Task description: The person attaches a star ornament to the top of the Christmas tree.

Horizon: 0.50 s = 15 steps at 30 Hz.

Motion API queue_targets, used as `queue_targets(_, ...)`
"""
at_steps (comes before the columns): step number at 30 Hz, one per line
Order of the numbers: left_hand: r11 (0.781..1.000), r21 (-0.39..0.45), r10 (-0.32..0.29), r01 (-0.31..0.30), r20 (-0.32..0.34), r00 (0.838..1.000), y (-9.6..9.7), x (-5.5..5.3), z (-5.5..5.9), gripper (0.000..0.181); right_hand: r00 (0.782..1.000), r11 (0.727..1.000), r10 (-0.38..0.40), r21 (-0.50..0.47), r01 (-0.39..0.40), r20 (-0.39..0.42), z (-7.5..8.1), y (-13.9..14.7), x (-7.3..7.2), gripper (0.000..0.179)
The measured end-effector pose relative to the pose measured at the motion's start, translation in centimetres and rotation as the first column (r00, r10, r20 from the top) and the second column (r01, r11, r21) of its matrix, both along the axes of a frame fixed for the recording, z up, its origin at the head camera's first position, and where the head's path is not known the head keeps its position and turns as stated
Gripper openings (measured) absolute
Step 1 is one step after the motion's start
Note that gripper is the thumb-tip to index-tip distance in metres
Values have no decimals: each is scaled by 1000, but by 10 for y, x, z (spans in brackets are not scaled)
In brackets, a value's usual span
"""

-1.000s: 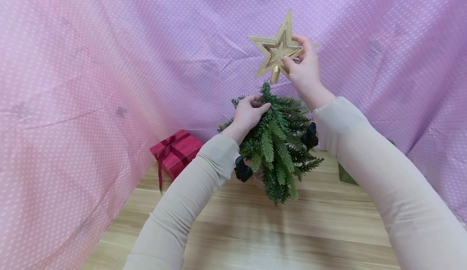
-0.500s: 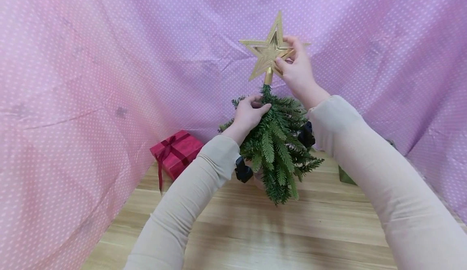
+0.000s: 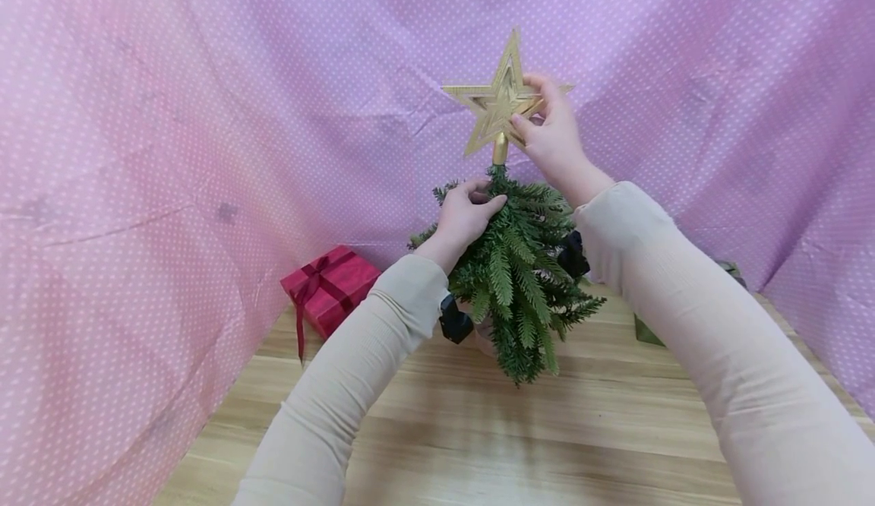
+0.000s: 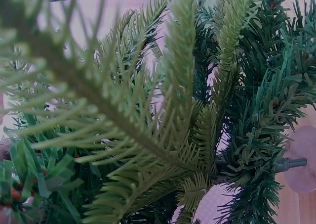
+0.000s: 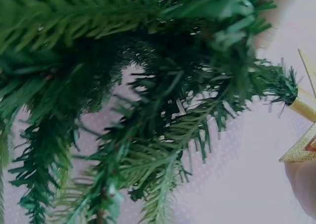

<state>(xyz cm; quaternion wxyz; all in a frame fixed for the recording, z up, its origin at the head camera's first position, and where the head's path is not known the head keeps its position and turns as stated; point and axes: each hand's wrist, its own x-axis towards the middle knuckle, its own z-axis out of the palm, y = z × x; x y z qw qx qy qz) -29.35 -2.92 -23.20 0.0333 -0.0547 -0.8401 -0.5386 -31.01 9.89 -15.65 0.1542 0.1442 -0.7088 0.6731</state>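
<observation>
A small artificial Christmas tree (image 3: 519, 270) stands upright on the table. My right hand (image 3: 557, 134) pinches a gold star tree topper (image 3: 494, 115) by its right side, thumb in front. The star's gold socket (image 3: 500, 150) sits over the tip of the tree; in the right wrist view green needles enter the socket (image 5: 302, 105). Just below, my left hand (image 3: 465, 213) pinches the upper stem between thumb and fingers, some fingers hidden behind the needles. Branches (image 4: 177, 70) fill the left wrist view.
A red gift box (image 3: 335, 286) with a dark ribbon lies left of the tree on the wooden table (image 3: 437, 430). Partly behind my right sleeve is a green box (image 3: 648, 331). Pink dotted cloth (image 3: 342, 58) hangs behind and at the sides.
My right hand has moved left and slightly down with the star, turning it more upright. Its socket has come down from above onto the tree's tip. The left hand has stayed put.
</observation>
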Motion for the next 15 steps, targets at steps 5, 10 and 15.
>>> queue_targets(5, 1000, -5, 3, -3, -8, 1000, 2, 0, -1, 47, 1000, 998, -25, 62, 26, -18, -4, 2, -1, 49)
queue_targets(10, 1000, 5, 2, -2, 3, 1000, 3, 0, 0, 48, 999, 999, -24, 47, 25, -22, -5, 2, -3, 49)
queue_targets(15, 1000, 8, 1, -1, 8, 1000, 2, 0, 0, 47, 1000, 999, -5, 39, 5, -10, -7, 2, -4, 51)
